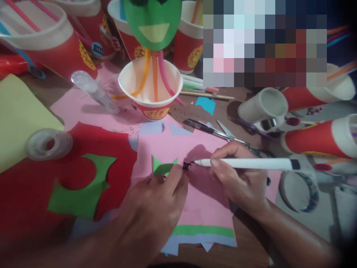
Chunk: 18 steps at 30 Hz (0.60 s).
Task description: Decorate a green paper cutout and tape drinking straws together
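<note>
My right hand [240,175] grips a white marker [251,163] between thumb and fingers. The marker's dark tip touches or hovers just beside a small black drawn figure [186,166] on pink paper [206,208]. My left hand [161,197] has its fingers bent together, pinning the pink paper right beside that figure; whether the figure is on a separate small piece is hard to tell. Just behind the left fingers lies a green paper scrap [161,168]. A larger green cut-out sheet [97,186] rests on red paper [117,149] to the left.
Behind the hands stands a paper cup [156,113] with straws and a green face cutout [153,33]. A glue bottle [96,93], black pen [200,125], scissors [225,130], tape roll [299,191], white mug [262,108] and several red cups surround the papers. A pixelated patch hides the upper right.
</note>
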Each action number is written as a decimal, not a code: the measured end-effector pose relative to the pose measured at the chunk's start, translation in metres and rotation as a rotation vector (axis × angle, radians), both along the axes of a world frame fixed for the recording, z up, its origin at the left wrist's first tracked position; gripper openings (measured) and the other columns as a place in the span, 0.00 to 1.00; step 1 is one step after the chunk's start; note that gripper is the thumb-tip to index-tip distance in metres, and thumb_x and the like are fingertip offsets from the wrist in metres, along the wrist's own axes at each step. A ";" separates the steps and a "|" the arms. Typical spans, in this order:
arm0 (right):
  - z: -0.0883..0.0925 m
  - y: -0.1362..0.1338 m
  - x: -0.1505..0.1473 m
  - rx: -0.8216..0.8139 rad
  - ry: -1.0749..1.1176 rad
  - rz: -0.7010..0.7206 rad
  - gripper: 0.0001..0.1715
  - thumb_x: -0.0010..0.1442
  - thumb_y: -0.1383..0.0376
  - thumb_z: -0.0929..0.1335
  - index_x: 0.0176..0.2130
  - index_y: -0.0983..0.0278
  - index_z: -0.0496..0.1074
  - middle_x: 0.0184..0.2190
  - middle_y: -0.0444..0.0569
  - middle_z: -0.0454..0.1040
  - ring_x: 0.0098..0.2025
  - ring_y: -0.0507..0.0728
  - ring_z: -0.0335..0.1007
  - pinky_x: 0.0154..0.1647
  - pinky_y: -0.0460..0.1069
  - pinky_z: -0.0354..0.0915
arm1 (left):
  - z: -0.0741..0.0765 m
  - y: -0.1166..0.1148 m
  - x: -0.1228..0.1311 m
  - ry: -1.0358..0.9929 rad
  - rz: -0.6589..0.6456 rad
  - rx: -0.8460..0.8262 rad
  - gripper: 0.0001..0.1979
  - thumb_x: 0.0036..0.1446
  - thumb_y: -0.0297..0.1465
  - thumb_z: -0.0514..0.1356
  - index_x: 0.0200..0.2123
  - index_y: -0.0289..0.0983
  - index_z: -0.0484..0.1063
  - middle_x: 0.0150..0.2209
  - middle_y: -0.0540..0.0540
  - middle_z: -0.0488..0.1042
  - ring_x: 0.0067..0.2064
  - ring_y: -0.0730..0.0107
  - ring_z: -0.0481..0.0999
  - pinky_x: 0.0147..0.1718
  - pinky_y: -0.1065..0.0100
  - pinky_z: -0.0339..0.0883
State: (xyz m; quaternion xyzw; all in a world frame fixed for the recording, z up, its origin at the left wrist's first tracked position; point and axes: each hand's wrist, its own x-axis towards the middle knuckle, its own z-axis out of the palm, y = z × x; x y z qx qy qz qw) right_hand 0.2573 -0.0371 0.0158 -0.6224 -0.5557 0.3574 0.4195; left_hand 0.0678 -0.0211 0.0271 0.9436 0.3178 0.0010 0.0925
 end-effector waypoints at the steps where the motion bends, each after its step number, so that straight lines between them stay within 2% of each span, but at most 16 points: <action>1: -0.001 0.000 0.000 0.009 0.073 -0.026 0.05 0.59 0.67 0.66 0.30 0.62 0.67 0.19 0.40 0.67 0.18 0.49 0.61 0.17 0.44 0.59 | 0.000 0.000 0.000 -0.002 0.003 -0.002 0.19 0.49 0.20 0.56 0.46 0.34 0.72 0.40 0.45 0.75 0.25 0.66 0.74 0.14 0.66 0.67; 4: -0.004 0.000 -0.001 0.032 0.252 -0.076 0.03 0.61 0.66 0.66 0.33 0.62 0.67 0.20 0.40 0.69 0.20 0.49 0.64 0.19 0.44 0.62 | 0.000 0.001 -0.002 -0.051 0.005 -0.020 0.19 0.52 0.21 0.54 0.48 0.35 0.70 0.42 0.45 0.75 0.26 0.68 0.75 0.15 0.67 0.67; 8: -0.007 0.001 -0.002 0.029 0.372 -0.093 0.01 0.62 0.67 0.65 0.37 0.61 0.68 0.24 0.40 0.71 0.24 0.49 0.69 0.25 0.44 0.66 | 0.002 -0.001 -0.010 -0.240 0.019 -0.102 0.16 0.56 0.21 0.50 0.45 0.36 0.70 0.43 0.46 0.76 0.30 0.70 0.77 0.22 0.70 0.71; 12: -0.010 0.002 0.000 0.032 0.396 -0.122 0.02 0.62 0.67 0.66 0.38 0.60 0.68 0.26 0.40 0.72 0.25 0.49 0.69 0.26 0.44 0.66 | 0.019 0.003 -0.023 -0.496 0.119 -0.222 0.12 0.61 0.23 0.50 0.44 0.40 0.69 0.41 0.48 0.77 0.35 0.74 0.78 0.32 0.74 0.73; 14: -0.010 0.001 0.001 0.042 0.375 -0.131 0.03 0.62 0.66 0.66 0.39 0.60 0.69 0.27 0.40 0.73 0.26 0.49 0.69 0.27 0.45 0.66 | 0.033 0.010 -0.031 -0.542 0.212 -0.231 0.11 0.62 0.26 0.52 0.45 0.43 0.67 0.37 0.51 0.77 0.33 0.75 0.77 0.29 0.76 0.72; 16: -0.011 0.001 0.002 0.071 0.371 -0.118 0.04 0.62 0.65 0.66 0.39 0.60 0.69 0.29 0.41 0.73 0.27 0.50 0.69 0.29 0.46 0.66 | 0.044 0.020 -0.041 -0.564 0.294 -0.242 0.10 0.62 0.27 0.52 0.43 0.45 0.68 0.28 0.56 0.76 0.23 0.79 0.73 0.18 0.79 0.64; 18: -0.011 0.000 0.002 0.125 0.385 -0.098 0.05 0.62 0.63 0.66 0.41 0.60 0.70 0.30 0.42 0.73 0.29 0.51 0.69 0.31 0.48 0.67 | 0.046 0.026 -0.054 -0.559 0.386 -0.300 0.09 0.62 0.27 0.51 0.41 0.44 0.69 0.24 0.59 0.74 0.19 0.81 0.69 0.16 0.81 0.61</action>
